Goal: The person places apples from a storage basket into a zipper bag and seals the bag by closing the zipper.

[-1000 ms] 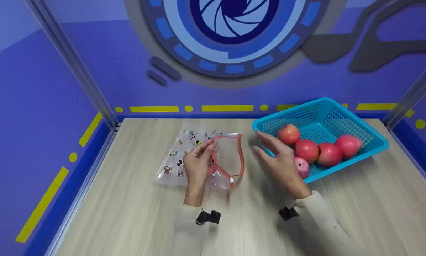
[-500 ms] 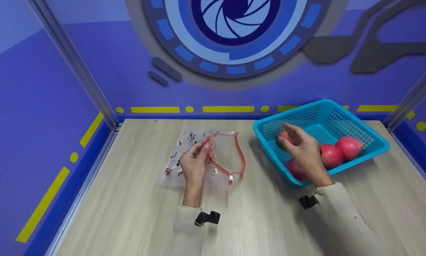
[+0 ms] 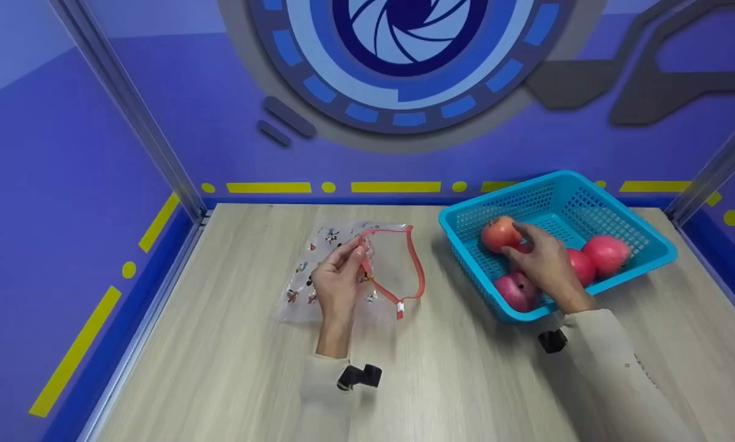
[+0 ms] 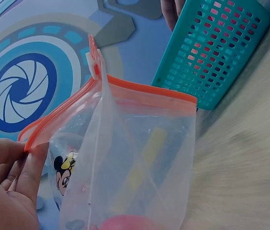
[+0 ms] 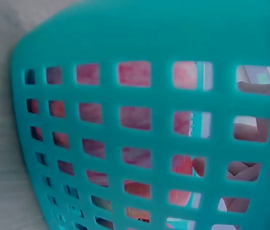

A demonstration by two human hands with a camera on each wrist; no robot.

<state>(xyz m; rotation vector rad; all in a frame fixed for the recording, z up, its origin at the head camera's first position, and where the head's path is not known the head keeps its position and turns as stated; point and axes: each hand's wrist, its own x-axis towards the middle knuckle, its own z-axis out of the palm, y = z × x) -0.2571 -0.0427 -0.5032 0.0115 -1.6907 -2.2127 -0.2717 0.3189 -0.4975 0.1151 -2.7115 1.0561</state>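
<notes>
Fingers of the left hand (image 3: 336, 282), head view: thumb and fingertips pinch the red edge of a clear bag (image 3: 299, 298). Bag is over the wood-grain table (image 3: 220, 374), left of the basket; small cartoon figures printed on it. Mouth spread in a wide loop, white slider (image 3: 400, 308) at its near corner. Right hand (image 3: 545, 261) down in the turquoise basket (image 3: 551, 226), thumb and fingers bent about a red fruit (image 3: 522, 247) that the hand mostly covers; whether gripped, cannot tell. Orange-red fruit (image 3: 498, 234) right by the fingertips, contact unclear. Purplish-pink fruit (image 3: 517, 292) in the near left corner, dark spot on its skin. Two more, pinkish red (image 3: 606, 255), side by side to the right of the hand.

Left wrist view: same pinch, at the left corner of the orange-red edge. Mouth gapes, slider at the top. One printed figure in clear sight, yellow bow and black ears. Rounded pink shape (image 4: 128, 224) low down through the plastic; inside or behind, cannot tell. Basket behind the bag, its holes showing pink and red; a few right-hand fingers past its upper rim.

Right wrist view: basket wall fills most of the frame, close up. Pink and red fruit skin through the holes; right fingers' state unreadable, the grid too broken.
</notes>
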